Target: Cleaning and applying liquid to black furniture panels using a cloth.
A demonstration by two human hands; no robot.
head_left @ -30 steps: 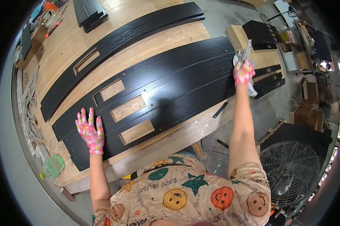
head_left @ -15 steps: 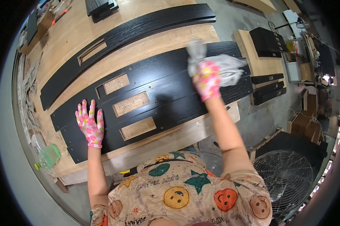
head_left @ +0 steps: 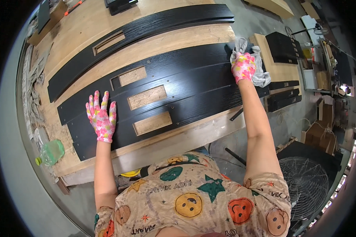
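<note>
Several black wood-grain boards [head_left: 201, 79] lie side by side on a wooden workbench, with rectangular cutouts and small holes toward their left part. My left hand [head_left: 101, 118], in a pink floral glove, rests flat on them near the left end, its fingers spread. At the right end of the boards, my right hand [head_left: 243, 68], in a matching glove, is closed on a crumpled grey rag [head_left: 261, 71]. The rag bunches out on both sides of the hand and covers part of the boards' end.
Beyond the boards lies another long black board [head_left: 158, 29] with one cutout. A green-tinted plastic bottle [head_left: 51, 152] lies at the bench's left edge. Black pieces [head_left: 281, 47] sit on a wooden panel at the right. A wire-caged fan [head_left: 304, 185] stands at lower right.
My right hand has moved right with the rag, from the right-hand part of the boards to their far right end. The left hand stays flat on the boards.
</note>
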